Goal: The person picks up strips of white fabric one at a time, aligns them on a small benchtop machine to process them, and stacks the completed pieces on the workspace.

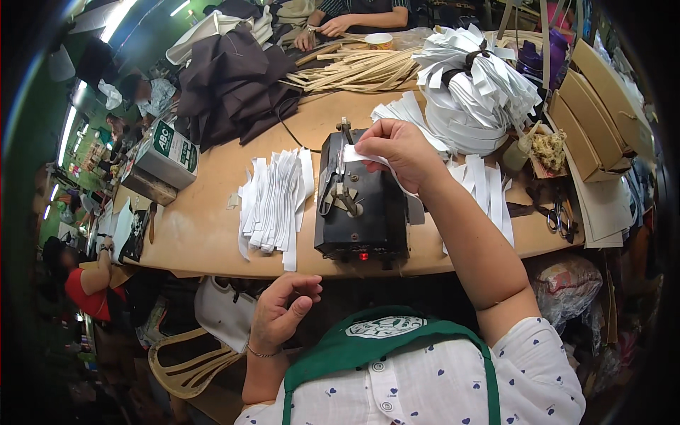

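A small black box-shaped machine [368, 230] stands on the tan table, with a metal arm on top and a lit red light on its front. Over its top, my right hand [402, 150] pinches a white strip [354, 154] between thumb and fingers. The strip's end lies at the metal arm, and its other part trails behind my hand. My left hand [283, 309] hovers before the table's front edge, fingers loosely bent, holding nothing. Left of the machine lies a pile of white strips [273, 202]; more strips [482, 191] lie to its right, partly behind my forearm.
A big tied bundle of white strips [478, 99], pale cane-like lengths [361, 69] and dark brown cloth [234, 85] fill the back. A tin [166, 157] stands left. Scissors [559, 216] and cardboard boxes [591, 113] sit right. Another person's hands [333, 27] rest across the table.
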